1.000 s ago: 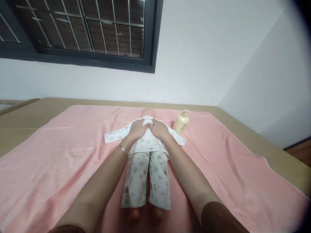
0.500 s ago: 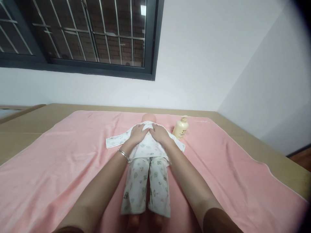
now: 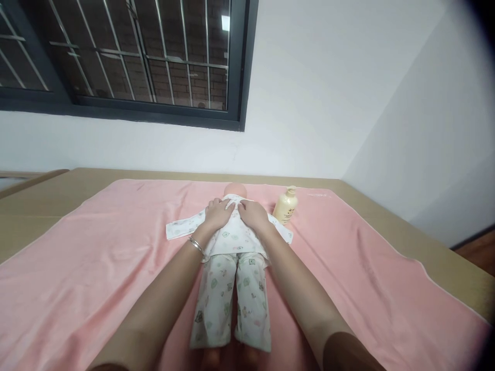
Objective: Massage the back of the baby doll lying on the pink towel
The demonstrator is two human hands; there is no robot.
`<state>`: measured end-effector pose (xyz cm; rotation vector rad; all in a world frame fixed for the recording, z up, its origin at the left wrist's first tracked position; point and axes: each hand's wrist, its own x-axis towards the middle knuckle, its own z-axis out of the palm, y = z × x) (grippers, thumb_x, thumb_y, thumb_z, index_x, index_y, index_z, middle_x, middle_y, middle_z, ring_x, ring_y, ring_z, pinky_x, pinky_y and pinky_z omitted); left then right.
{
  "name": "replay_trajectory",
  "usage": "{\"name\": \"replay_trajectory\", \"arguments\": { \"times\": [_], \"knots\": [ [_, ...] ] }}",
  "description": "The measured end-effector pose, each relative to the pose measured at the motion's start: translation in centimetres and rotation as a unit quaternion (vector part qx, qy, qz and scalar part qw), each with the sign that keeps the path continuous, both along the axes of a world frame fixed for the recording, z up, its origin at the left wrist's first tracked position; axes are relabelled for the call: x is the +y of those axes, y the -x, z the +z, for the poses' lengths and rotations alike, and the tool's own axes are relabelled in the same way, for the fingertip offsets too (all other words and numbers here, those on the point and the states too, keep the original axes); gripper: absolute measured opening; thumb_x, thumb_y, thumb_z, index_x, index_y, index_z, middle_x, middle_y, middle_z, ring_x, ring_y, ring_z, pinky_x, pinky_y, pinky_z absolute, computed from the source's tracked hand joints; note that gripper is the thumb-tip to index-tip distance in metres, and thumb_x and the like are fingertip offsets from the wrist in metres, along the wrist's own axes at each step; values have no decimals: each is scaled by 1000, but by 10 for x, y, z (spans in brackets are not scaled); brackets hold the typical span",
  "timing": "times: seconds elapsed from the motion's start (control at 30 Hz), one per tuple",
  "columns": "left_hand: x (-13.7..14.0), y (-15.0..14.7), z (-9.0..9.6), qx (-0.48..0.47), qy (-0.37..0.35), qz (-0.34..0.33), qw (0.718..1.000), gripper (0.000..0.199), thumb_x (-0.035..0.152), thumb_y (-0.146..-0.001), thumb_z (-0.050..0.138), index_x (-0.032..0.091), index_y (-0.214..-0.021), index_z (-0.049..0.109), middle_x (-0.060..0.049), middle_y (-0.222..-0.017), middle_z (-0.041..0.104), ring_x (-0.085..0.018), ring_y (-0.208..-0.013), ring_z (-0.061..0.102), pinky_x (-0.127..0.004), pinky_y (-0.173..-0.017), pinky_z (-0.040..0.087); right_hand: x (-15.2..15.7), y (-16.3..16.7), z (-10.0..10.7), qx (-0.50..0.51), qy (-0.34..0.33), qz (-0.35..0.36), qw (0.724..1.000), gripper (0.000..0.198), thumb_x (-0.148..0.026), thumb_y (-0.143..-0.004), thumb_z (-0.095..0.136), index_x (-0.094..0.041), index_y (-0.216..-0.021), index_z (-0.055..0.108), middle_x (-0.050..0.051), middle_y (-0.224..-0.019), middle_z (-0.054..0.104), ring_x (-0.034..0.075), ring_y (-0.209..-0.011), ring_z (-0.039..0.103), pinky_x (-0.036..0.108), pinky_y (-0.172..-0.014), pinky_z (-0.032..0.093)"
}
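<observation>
A baby doll [image 3: 235, 189] lies on the pink sheet with its head toward the wall, dressed in a white patterned top [image 3: 234, 237] and matching trousers [image 3: 252, 299]. Both my hands rest on the upper part of the top. My left hand [image 3: 219, 212], with a silver bangle at the wrist, lies on the left side with fingers stretched out. On the right side lies my right hand [image 3: 252, 212], palm down, its fingers partly hidden from view. The doll's sleeves spread out to both sides, and its feet show below the trouser legs.
A pale yellow pump bottle [image 3: 285, 206] stands just right of the doll's shoulder. The pink sheet [image 3: 348, 278] covers most of a tan surface [image 3: 390, 232]. Behind it rise a white wall and a barred window [image 3: 154, 56].
My hands stay on the doll's top; the fingers shift slightly, with those of my right hand looking more bent. The whole view has tilted a little.
</observation>
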<state>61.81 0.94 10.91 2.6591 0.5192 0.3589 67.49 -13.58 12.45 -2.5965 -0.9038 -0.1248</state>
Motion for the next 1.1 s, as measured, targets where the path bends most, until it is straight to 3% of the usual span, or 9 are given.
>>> {"name": "replay_trajectory", "arguments": {
  "times": [0.23,0.4,0.53,0.63,0.73,0.87,1.1],
  "knots": [
    [3,-6,-2,17,8,3,1000,67,64,-97,32,30,-149,53,-16,-139,55,-38,-137,45,-52,-114,33,3,-6,-13,-31,-2,0,1000,39,-32,-106,31,-19,-119,65,10,-121,71,24,-110,64,31,-90,43],
    [-3,2,6,25,-3,-6,1000,63,61,-98,33,26,-144,58,-18,-139,54,-39,-137,45,-52,-112,35,4,2,-5,-42,24,8,999,37,-28,-105,32,-16,-118,65,12,-120,71,26,-110,65,33,-91,43],
    [-10,11,17,30,-40,-69,996,52,45,-100,35,21,-138,61,-17,-133,61,-35,-127,55,-46,-107,42,5,12,5,-10,56,19,998,35,-26,-103,37,-17,-121,65,14,-120,71,28,-108,66,34,-87,46],
    [-9,13,20,8,-43,-122,992,45,34,-100,36,17,-128,66,-16,-129,68,-31,-119,63,-40,-104,45,5,11,3,-14,39,23,999,35,-26,-103,36,-17,-122,64,14,-124,70,28,-111,65,35,-90,46],
    [-3,8,12,-15,-17,-117,993,49,41,-103,34,17,-133,64,-15,-140,64,-30,-130,58,-40,-110,41,5,3,-7,-38,0,29,999,41,-31,-107,30,-18,-127,63,12,-134,66,25,-121,60,34,-101,42],
    [5,-2,-4,-16,2,-81,997,58,46,-104,34,12,-149,51,-15,-158,48,-28,-148,40,-41,-123,27,5,-4,-15,-11,-12,4,1000,48,-38,-109,25,-18,-139,56,12,-146,58,25,-131,54,36,-107,38],
    [4,-3,-11,-31,7,-71,997,59,48,-103,35,14,-148,52,-13,-156,50,-27,-148,41,-40,-123,26,5,-5,-12,25,2,-28,999,52,-48,-105,28,-19,-138,57,12,-144,59,35,-129,53,50,-104,40]
  ]
}}
